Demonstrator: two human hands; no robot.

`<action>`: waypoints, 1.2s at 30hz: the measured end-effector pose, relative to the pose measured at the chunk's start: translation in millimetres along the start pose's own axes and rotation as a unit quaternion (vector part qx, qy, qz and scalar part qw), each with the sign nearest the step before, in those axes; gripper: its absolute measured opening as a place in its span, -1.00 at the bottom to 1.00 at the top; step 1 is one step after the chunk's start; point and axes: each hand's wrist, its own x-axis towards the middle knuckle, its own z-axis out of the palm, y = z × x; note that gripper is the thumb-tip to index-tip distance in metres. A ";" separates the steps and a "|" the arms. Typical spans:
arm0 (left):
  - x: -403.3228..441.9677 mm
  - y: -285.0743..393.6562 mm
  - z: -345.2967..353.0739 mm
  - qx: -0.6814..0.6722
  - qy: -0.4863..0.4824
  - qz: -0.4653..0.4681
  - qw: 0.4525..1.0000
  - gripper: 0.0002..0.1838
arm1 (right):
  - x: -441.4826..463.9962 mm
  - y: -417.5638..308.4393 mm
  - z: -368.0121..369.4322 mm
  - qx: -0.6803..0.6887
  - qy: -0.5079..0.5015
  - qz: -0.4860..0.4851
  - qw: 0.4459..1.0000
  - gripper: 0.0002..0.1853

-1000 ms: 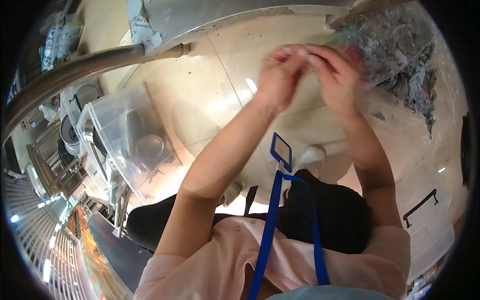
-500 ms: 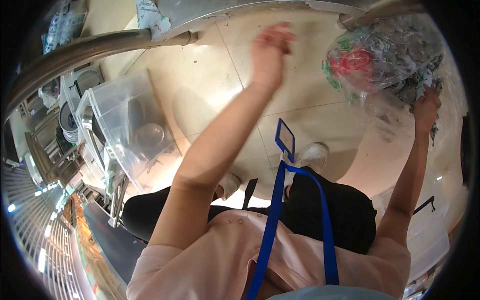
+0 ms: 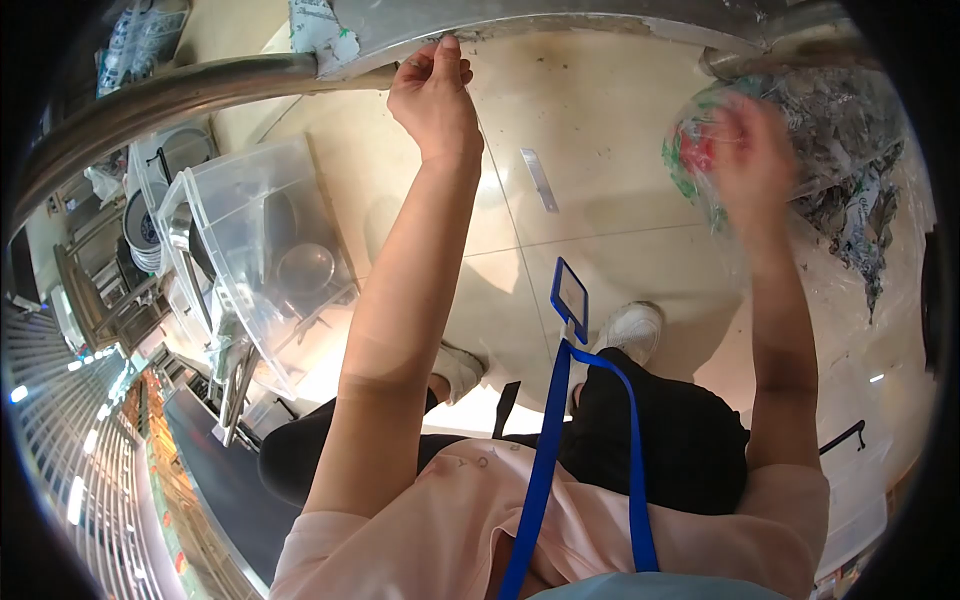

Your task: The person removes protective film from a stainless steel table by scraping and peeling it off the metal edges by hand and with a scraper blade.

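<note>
My left hand (image 3: pixel 436 100) is closed with thumb against fingers, at the lower edge of the grey metal panel (image 3: pixel 480 22). What it pinches, if anything, is too small to make out. My right hand (image 3: pixel 757 160) is blurred by motion in front of a clear plastic bag (image 3: pixel 835 110) with red and green print and grey paper scraps. Grey scraps (image 3: pixel 865 225) also hang below the bag. A torn printed sheet (image 3: pixel 322 38) clings to the panel's left part. A thin flat strip (image 3: pixel 540 180) lies on the tiled floor between my hands.
A curved metal tube (image 3: pixel 170 95) runs across the upper left. Below it stands a clear plastic bin (image 3: pixel 255 240) beside stacked bowls (image 3: pixel 143 225). A blue-framed badge (image 3: pixel 570 298) hangs from my neck. My shoes (image 3: pixel 632 333) are on the floor; another clear container (image 3: pixel 860 500) is at lower right.
My left hand has moved left to the panel's edge. My right hand went out to the paper scraps and has come back toward the middle. The flat strip now shows on the floor.
</note>
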 end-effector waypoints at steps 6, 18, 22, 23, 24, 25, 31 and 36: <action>-5.0 6.8 7.0 0.018 0.026 -0.020 0.999 -0.88 | 29.1 -89.3 89.9 0.524 -0.238 0.272 0.771 -0.79; -8.8 21.1 22.5 0.025 0.072 -0.058 0.995 -0.94 | 53.0 -128.7 134.2 0.702 -0.117 0.511 0.482 -0.91; -3.2 14.7 19.3 0.048 0.066 -0.041 0.996 -0.93 | 54.8 -128.3 136.9 0.691 -0.102 0.532 0.479 -0.96; -2.5 13.5 18.4 0.053 0.070 -0.041 0.995 -0.93 | 53.4 -127.2 138.4 0.688 -0.095 0.537 0.478 -0.96; -2.4 13.8 18.6 0.058 0.073 -0.042 0.995 -0.93 | 50.0 -125.7 139.7 0.689 -0.105 0.531 0.482 -0.96; -2.3 13.9 18.8 0.063 0.076 -0.042 0.994 -0.92 | 44.8 -124.0 140.6 0.689 -0.114 0.526 0.485 -0.95; 0.9 12.5 17.3 0.072 0.083 -0.052 0.993 -0.91 | 39.7 -119.8 136.2 0.724 -0.122 0.476 0.485 -0.90; 12.7 2.5 4.3 0.053 0.127 -0.131 0.982 -0.90 | 51.8 -123.6 139.5 0.681 -0.113 0.534 0.488 -0.92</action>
